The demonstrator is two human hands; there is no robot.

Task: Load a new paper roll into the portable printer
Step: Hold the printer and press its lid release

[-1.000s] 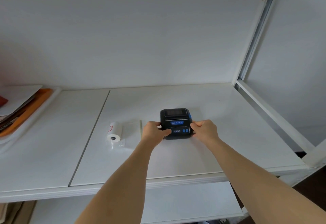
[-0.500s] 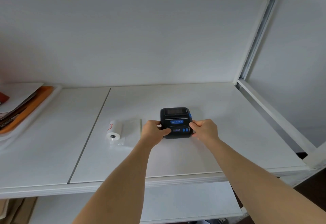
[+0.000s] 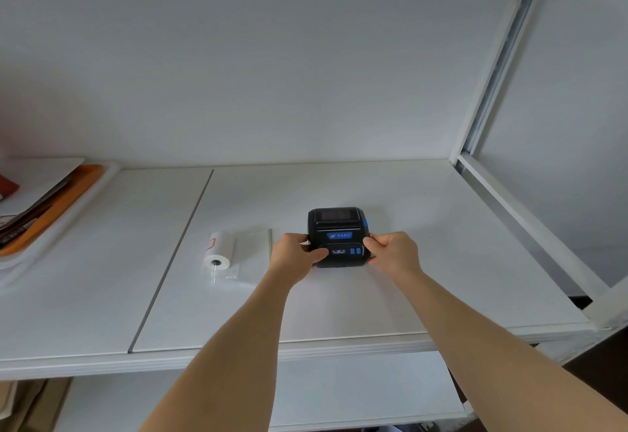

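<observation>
I see the portable printer [image 3: 338,237] lying flat on the white shelf [image 3: 441,261], a black box with blue buttons on its near face, a blue label across its middle and a blue tab on its right edge; I take it as my landmark. My view has the left hand [image 3: 294,253] against the printer's left side, fingers curled round that edge and the thumb laid over the near front corner, so it grasps the printer. The right hand [image 3: 394,251] grasps the opposite side in the same way, its curled fingers pressed to the printer's right edge beside the blue buttons. The printer's lid lies closed. The paper roll [image 3: 219,251] rests on its side to the left of the printer, well apart from the left hand, its core hole turned toward me, with a red mark on its far end; it sits in a clear plastic wrapper [image 3: 251,254] that spreads toward the printer. Far to the left of the printer, an orange tray [image 3: 51,217] holds a stack of flat papers.
</observation>
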